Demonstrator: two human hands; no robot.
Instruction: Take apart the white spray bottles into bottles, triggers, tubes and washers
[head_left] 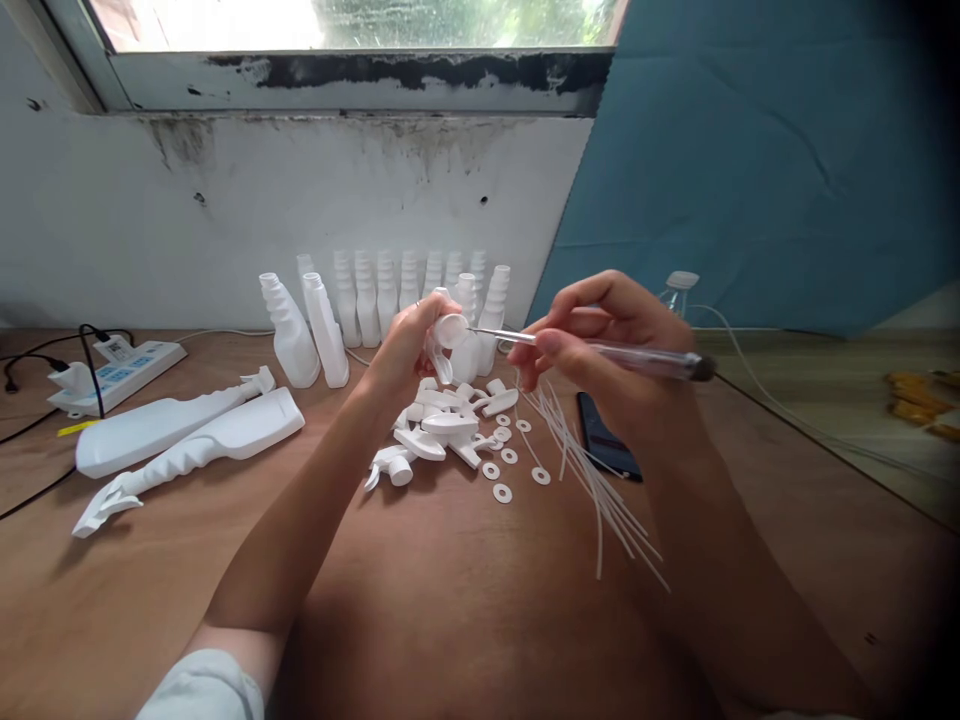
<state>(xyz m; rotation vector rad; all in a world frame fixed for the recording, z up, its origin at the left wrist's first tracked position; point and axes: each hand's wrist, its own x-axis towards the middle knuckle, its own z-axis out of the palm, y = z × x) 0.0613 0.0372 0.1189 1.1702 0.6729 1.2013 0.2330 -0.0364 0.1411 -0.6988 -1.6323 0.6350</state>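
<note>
My left hand (411, 335) is closed around a white trigger spray head (451, 332), its round cap turned toward me. My right hand (607, 335) grips a screwdriver (637, 358) with a clear handle and a dark end. The thin metal shaft points left, and its tip is at the edge of the cap; whether it touches cannot be told. Below my left hand lies a pile of white spray heads (450, 424). Several flat white ring washers (502, 493) lie beside the pile. Thin white tubes (592, 470) are strewn under my right hand.
White bottles (292, 335) stand in rows along the wall. Two bottles with spray heads (217, 435) lie at the left, near a power strip (124, 375) with black cables. A dark phone (600, 430) lies partly under the tubes. A clear bottle (679, 292) stands behind my right hand.
</note>
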